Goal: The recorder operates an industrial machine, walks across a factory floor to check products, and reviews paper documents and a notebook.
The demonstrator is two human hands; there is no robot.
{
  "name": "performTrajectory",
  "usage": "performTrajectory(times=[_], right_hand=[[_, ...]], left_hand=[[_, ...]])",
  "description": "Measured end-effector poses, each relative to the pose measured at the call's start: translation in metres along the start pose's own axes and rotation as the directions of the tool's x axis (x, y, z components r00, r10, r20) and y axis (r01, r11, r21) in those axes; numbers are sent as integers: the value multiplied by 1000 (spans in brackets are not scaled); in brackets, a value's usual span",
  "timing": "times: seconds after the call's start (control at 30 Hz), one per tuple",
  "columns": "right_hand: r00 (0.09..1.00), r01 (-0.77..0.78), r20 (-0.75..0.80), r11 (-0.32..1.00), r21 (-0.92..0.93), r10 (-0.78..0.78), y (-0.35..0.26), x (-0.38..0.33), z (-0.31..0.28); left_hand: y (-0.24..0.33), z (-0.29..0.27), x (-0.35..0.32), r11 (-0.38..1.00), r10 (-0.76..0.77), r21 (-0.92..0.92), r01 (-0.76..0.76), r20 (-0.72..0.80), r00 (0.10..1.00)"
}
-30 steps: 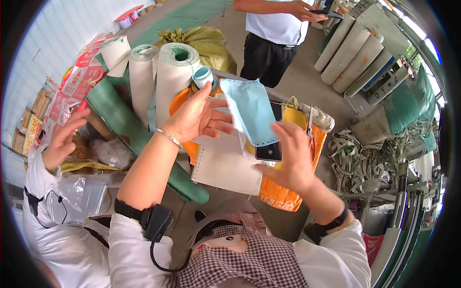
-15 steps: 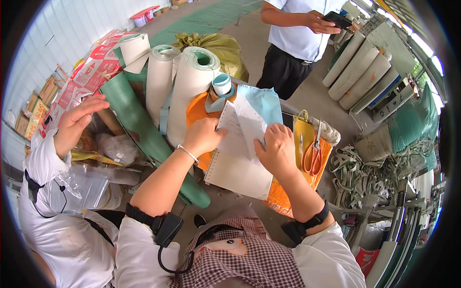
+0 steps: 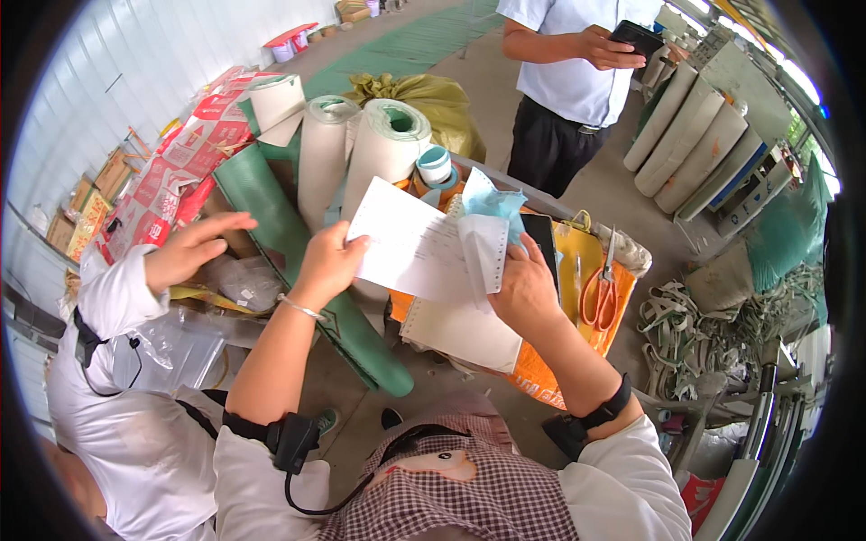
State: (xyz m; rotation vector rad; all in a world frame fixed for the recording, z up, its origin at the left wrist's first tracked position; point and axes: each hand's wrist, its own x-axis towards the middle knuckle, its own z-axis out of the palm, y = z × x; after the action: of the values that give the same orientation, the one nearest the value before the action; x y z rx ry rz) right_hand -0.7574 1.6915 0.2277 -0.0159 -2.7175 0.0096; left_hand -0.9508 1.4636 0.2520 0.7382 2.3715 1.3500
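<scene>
My left hand [image 3: 327,263] pinches the left edge of a white sheet of paper [image 3: 406,236] with faint writing, held tilted above the table. My right hand [image 3: 528,290] grips a folded-over white page [image 3: 484,248] with a perforated edge and a crumpled light blue sheet [image 3: 494,198] behind it. Most of the right fingertips are hidden by the paper. Below both hands lies a blank pale pad [image 3: 460,334] with punched holes. Orange-handled scissors [image 3: 599,293] lie right of my right hand, on a yellow folder [image 3: 570,261] over an orange printed bag [image 3: 541,383].
Pale material rolls [image 3: 390,144] and a long green roll [image 3: 298,261] stand at the left. A co-worker's hand [image 3: 194,252] reaches in beside them. Across the table another person [image 3: 577,90] holds a phone. Tangled straps [image 3: 677,334] lie at the right.
My left hand has drawn the white sheet leftward and spread it flat. My right hand now bunches the folded page and the blue sheet, which was lying behind. The view has shifted slightly.
</scene>
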Motion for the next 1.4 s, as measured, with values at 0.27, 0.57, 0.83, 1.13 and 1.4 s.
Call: performTrajectory(times=[0.27,0.57,0.83,1.13,1.4], right_hand=[[999,-43,15,999,-32,43,0,-2,-7],[998,-44,-36,999,-5,44,-2,-1,-9],[991,-35,-128,996,85,46,-3,-1,-17],[981,72,-188,989,127,-47,-29,-5,-11],[989,16,-148,992,129,4,-42,-11,-20]], left_hand=[[-26,-31,-45,993,31,-110,-50,-168,985],[-37,-24,-62,985,33,-157,-67,-211,977],[-29,4,-65,985,21,-167,-39,-108,994],[-26,45,-51,989,7,-150,-15,-54,999],[-47,30,-50,919,-143,-375,117,-41,989]])
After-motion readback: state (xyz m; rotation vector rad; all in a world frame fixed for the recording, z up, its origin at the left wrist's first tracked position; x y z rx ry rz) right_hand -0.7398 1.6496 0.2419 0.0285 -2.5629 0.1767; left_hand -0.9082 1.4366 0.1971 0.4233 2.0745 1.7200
